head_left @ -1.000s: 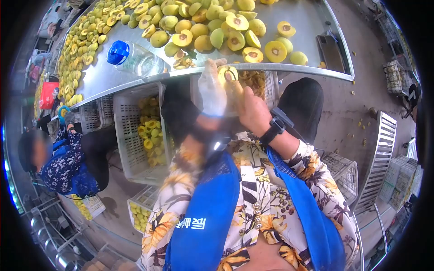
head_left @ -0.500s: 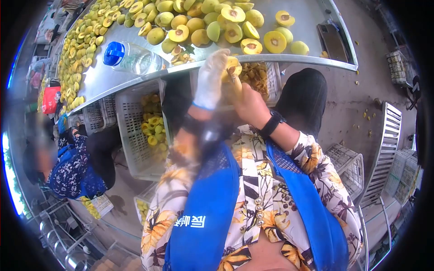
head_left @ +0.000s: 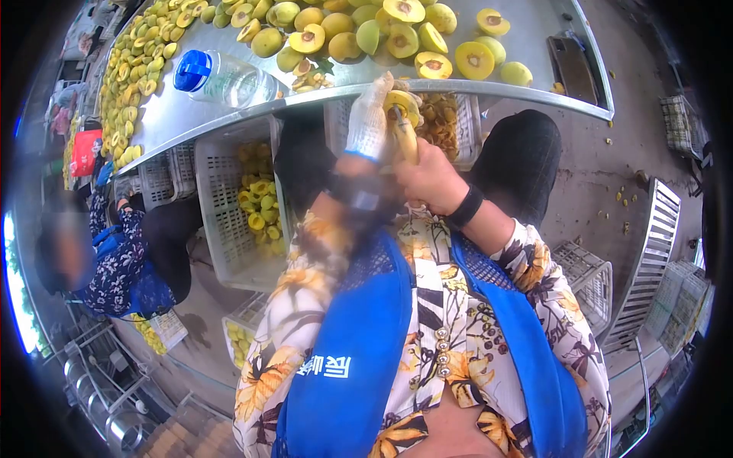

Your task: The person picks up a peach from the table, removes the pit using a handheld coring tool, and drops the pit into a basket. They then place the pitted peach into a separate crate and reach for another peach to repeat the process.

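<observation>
My left hand [head_left: 368, 126], in a white knit glove, is closed around a yellow peach half [head_left: 408, 101] just off the table's front edge. The cut face is turned toward me. In my bare right hand [head_left: 432, 182] is a pitting tool with a pale handle [head_left: 405, 139]; its dark tip meets the middle of the cut face, and its exact shape is too small to tell. Below and behind the hands, a white crate [head_left: 466, 130] holds brownish peach scraps [head_left: 438, 126]. Halved peaches [head_left: 431, 66] lie on the metal table just beyond.
The metal table [head_left: 172, 126] carries many peach halves, a blue-capped clear bottle [head_left: 229, 80] and a dark phone-like object [head_left: 571, 69]. To my left, a white crate [head_left: 217, 183] holds hollowed peach halves [head_left: 259, 206]. A co-worker [head_left: 126, 259] sits farther left. A slatted metal rack [head_left: 649, 252] stands right.
Both hands have shifted slightly right in view with the peach half, whose cut face now shows more fully. The tool has turned more upright, its tip at the centre.
</observation>
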Demonstrator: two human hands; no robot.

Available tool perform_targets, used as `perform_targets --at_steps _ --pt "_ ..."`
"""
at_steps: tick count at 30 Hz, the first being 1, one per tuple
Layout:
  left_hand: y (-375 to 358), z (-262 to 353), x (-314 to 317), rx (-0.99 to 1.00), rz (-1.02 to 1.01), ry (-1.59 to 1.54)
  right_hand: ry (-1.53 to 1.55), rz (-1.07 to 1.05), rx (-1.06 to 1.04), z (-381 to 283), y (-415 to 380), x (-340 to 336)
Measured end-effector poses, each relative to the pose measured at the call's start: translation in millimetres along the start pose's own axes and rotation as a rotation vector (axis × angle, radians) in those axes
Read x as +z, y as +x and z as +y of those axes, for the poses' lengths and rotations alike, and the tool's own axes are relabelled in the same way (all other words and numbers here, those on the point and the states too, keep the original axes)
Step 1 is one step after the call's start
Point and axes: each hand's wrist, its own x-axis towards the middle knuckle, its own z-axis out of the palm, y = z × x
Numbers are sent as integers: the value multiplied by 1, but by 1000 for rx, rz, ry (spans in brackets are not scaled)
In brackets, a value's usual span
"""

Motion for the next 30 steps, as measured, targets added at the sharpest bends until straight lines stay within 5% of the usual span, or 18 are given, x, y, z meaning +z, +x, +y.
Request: perform_targets --at_steps 4,10,12,16,21,27,30 --pt "3 -12 -3 244 138 281 122 -116 49 2 4 -6" --pt "0 -6 -5 -8 37 28 390 -251 193 4 0 -11" --pt "-2 -4 -4 69 28 115 332 -190 163 4 -1 -6" --pt "1 -12 -4 176 91 215 -89 -24 -97 7 0 0" --pt "2 -11 -10 20 18 40 -543 320 -499 47 18 7" --pt "-3 -10 -10 103 36 158 114 -171 103 -6 -8 1" --pt "1 -12 -14 68 -30 100 234 -156 48 8 -7 3"
